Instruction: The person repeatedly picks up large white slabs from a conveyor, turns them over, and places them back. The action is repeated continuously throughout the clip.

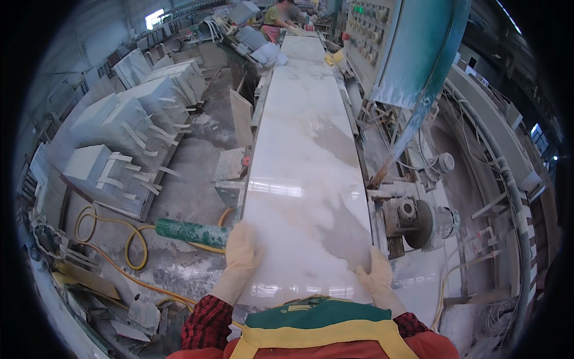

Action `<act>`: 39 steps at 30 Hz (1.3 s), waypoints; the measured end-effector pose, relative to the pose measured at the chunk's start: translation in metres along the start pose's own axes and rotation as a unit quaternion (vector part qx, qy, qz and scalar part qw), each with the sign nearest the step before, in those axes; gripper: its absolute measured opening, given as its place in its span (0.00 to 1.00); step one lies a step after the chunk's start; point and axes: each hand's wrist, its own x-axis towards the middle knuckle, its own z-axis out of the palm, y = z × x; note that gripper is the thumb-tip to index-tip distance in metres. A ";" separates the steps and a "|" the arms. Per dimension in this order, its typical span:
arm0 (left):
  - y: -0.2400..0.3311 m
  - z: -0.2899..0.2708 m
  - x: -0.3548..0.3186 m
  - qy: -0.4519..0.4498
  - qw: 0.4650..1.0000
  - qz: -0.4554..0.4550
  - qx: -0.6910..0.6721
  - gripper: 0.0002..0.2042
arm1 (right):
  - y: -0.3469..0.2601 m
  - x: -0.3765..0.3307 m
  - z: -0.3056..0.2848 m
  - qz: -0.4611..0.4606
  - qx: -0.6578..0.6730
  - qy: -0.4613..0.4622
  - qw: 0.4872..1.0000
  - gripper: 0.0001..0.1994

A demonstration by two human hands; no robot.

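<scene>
A long polished stone slab [287,221], white with grey-brown patches, lies on a narrow roller line and stretches away from me. My left hand [241,251], in a pale rubber glove, grips the slab's left edge close to my body. Across from it, my right hand [376,278], gloved alike, is closed on the right edge, its thumb toward the top face. The fingers under both edges are hidden. Window light reflects off the slab's glossy surface. Beyond it, more pale stone [302,51] continues along the line.
A green roller [191,232] juts out beside my left hand, near a yellow hose [143,239]. Motors [433,224] stand along the right side below a control panel [368,30]. Strapped stone stacks [113,173] sit at left. A co-worker [280,18] stands at the far end.
</scene>
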 end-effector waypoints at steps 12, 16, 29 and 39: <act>0.005 0.037 0.041 -0.078 0.997 0.013 0.025 0.36 | -0.083 0.171 0.083 -0.105 -0.146 -0.020 0.983 0.49; 0.008 0.035 0.046 -0.082 0.996 0.004 0.019 0.36 | -0.078 0.197 0.094 -0.098 -0.099 0.009 0.990 0.49; 0.023 0.005 0.031 0.004 0.999 -0.004 -0.032 0.27 | -0.082 0.232 0.084 -0.086 -0.121 -0.001 0.989 0.48; 0.032 0.021 -0.162 0.147 0.929 -0.335 0.048 0.38 | -0.093 0.239 0.075 -0.086 -0.094 -0.025 0.992 0.46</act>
